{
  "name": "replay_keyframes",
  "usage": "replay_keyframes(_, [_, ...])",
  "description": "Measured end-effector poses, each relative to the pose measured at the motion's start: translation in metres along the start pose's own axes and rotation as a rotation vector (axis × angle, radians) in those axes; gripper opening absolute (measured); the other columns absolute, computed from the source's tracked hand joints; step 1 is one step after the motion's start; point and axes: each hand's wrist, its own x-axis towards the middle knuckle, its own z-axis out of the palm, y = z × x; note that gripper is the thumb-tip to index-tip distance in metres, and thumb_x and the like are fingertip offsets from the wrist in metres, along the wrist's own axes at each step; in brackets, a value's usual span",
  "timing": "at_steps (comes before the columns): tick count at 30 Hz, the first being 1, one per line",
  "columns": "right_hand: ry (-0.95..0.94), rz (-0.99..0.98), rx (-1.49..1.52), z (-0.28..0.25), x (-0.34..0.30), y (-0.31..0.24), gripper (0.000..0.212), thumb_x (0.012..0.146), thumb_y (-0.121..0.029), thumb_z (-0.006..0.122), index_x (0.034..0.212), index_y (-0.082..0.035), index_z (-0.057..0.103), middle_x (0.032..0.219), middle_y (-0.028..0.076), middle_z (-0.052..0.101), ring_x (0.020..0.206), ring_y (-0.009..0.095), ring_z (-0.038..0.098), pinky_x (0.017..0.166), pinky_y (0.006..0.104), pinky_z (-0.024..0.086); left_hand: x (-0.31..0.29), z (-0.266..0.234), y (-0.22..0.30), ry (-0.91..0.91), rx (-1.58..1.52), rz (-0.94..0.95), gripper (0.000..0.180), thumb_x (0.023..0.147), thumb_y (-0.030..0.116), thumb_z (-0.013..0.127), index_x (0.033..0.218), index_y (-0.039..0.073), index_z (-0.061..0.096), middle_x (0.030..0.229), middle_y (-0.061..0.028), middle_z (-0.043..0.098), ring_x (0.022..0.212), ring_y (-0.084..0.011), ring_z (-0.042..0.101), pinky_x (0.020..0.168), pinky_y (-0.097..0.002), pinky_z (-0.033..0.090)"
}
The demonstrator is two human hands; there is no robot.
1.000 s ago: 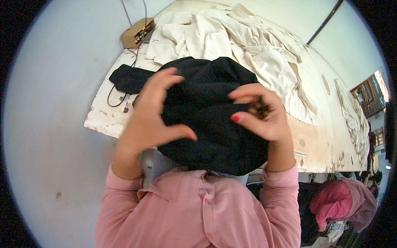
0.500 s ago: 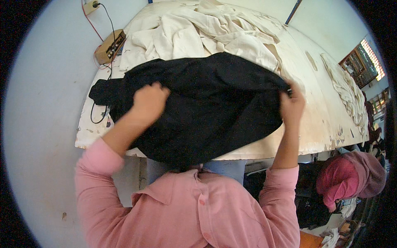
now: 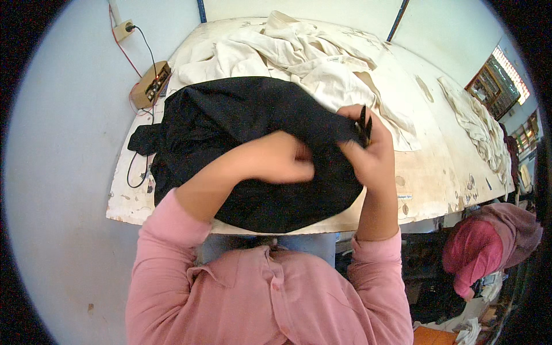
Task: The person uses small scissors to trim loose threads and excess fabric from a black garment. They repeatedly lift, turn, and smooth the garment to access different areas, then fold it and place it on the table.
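Note:
A black garment (image 3: 270, 201) lies bunched across the front of the table. At its right end, my right hand (image 3: 374, 152) is closed round small dark thread snips (image 3: 365, 123), their two pointed blades sticking up apart. The thumb and fingers of that hand also pinch the garment's edge. My left hand (image 3: 282, 158) is over the middle of the cloth, blurred by motion. Its fingers are curled in, and whatever may be between them is hidden.
Cream garments (image 3: 322, 63) are heaped behind the black one on the worn table (image 3: 425, 190). A brown box with wires (image 3: 150, 85) stands at the left wall, its black cord running under the cloth. Another person (image 3: 477, 244) bends down at the right.
My left hand has moved right across the garment, toward my right hand. My right hand has come inward with the cloth's edge, and the snip blades now show plainly.

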Motion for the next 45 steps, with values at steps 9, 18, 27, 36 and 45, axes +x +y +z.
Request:
replay_keyframes(9, [0.173,-0.066,-0.092,0.006,-0.021,-0.018,0.048,0.070,0.015,0.048,0.114,-0.004,0.047,0.102,0.004,0.046,0.092,0.010,0.047,0.081,0.0195,0.039,0.033,-0.027,0.015,0.775,-1.149,0.083,0.041,0.095,0.036,0.046,0.114,0.002,0.060,0.111,-0.0117,0.063,0.100,-0.0279,0.061,0.088,-0.0372,0.049])
replay_keyframes(18, [-0.491,-0.067,0.138,-0.017,-0.044,0.005,0.018,0.067,0.003,0.058,0.085,0.000,0.057,0.081,0.012,0.055,0.075,0.023,0.056,0.067,0.0322,0.044,-0.018,-0.023,-0.034,0.579,-0.730,-0.078,0.041,0.096,0.037,0.046,0.112,0.002,0.060,0.109,-0.0140,0.063,0.099,-0.0285,0.060,0.086,-0.0372,0.049])
replay_keyframes(27, [-0.164,0.167,-0.004,0.111,-0.035,0.058,0.056,0.073,-0.020,0.077,0.118,0.002,0.053,0.072,0.009,0.057,0.056,0.016,0.052,0.052,0.0299,0.045,-0.027,0.003,-0.051,0.498,-0.378,-0.107,0.041,0.097,0.038,0.045,0.110,0.001,0.060,0.107,-0.0162,0.063,0.098,-0.0290,0.060,0.083,-0.0373,0.050])
replay_keyframes(36, [0.265,0.235,0.234,0.013,-0.015,0.044,0.027,0.082,-0.021,0.070,0.098,0.000,0.064,0.084,0.001,0.062,0.075,0.012,0.055,0.071,0.0275,0.046,-0.039,0.023,-0.070,0.429,0.157,-0.057,0.042,0.097,0.038,0.045,0.108,0.001,0.060,0.105,-0.0185,0.062,0.097,-0.0295,0.060,0.081,-0.0374,0.050])
replay_keyframes(45, [0.528,0.304,-0.968,-0.117,0.007,0.139,0.025,0.080,-0.016,0.067,0.101,-0.001,0.065,0.091,0.013,0.065,0.083,0.022,0.061,0.074,0.0320,0.048,-0.061,-0.029,-0.030,0.155,0.099,0.123,0.028,0.090,0.029,0.059,0.085,0.001,0.059,0.077,-0.0153,0.059,0.077,-0.0333,0.060,0.066,-0.0397,0.044])
